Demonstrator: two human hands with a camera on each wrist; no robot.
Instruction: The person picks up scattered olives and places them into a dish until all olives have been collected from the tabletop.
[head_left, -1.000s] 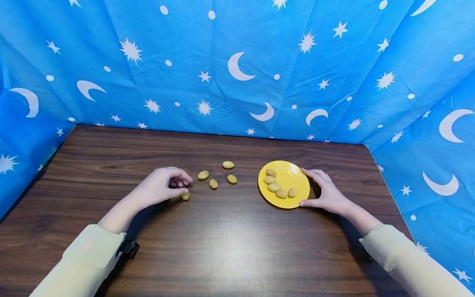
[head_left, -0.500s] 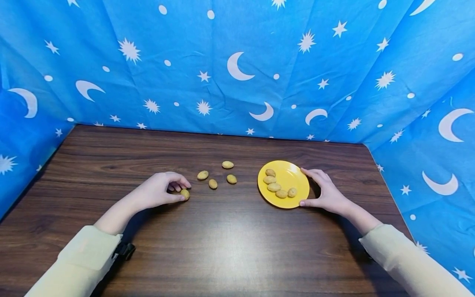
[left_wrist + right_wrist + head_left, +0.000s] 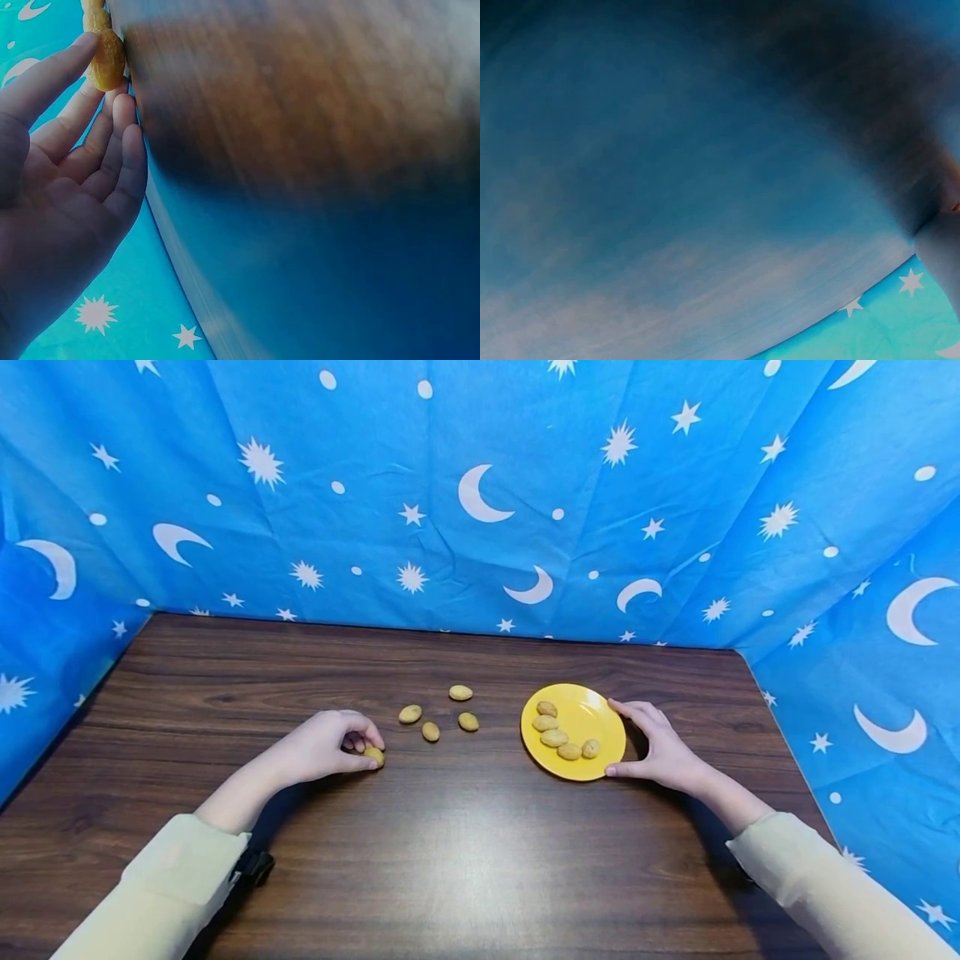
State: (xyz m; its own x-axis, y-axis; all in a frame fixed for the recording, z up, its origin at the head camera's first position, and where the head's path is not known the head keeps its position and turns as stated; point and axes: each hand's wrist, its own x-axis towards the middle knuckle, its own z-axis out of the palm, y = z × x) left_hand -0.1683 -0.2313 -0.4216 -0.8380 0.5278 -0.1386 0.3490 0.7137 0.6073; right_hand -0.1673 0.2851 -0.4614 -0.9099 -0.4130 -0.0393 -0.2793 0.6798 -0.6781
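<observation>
In the head view my left hand (image 3: 326, 746) pinches a small wrinkled yellow oval fruit (image 3: 375, 756) between thumb and fingertips, low at the tabletop. The left wrist view shows the same fruit (image 3: 107, 60) at the tips of the thumb and forefinger, the other fingers loosely bent. My right hand (image 3: 656, 750) holds the right rim of a round yellow plate (image 3: 611, 727), thumb at the near side and forefinger at the far side. Several similar fruits (image 3: 554, 738) lie in a curve on the plate. Only a sliver of the right hand (image 3: 941, 251) shows in the right wrist view.
Between the left hand and the plate lie several loose fruits: one fruit (image 3: 410, 714), a second fruit (image 3: 431, 732), and others further right. A dark wood-grain table (image 3: 465, 843) carries everything. Blue cloth (image 3: 390, 460) with moons and stars stands behind it and along both sides.
The left hand's fingers have closed in on the fruit, which is now pinched at nearly the same spot. The right hand and plate have stayed put.
</observation>
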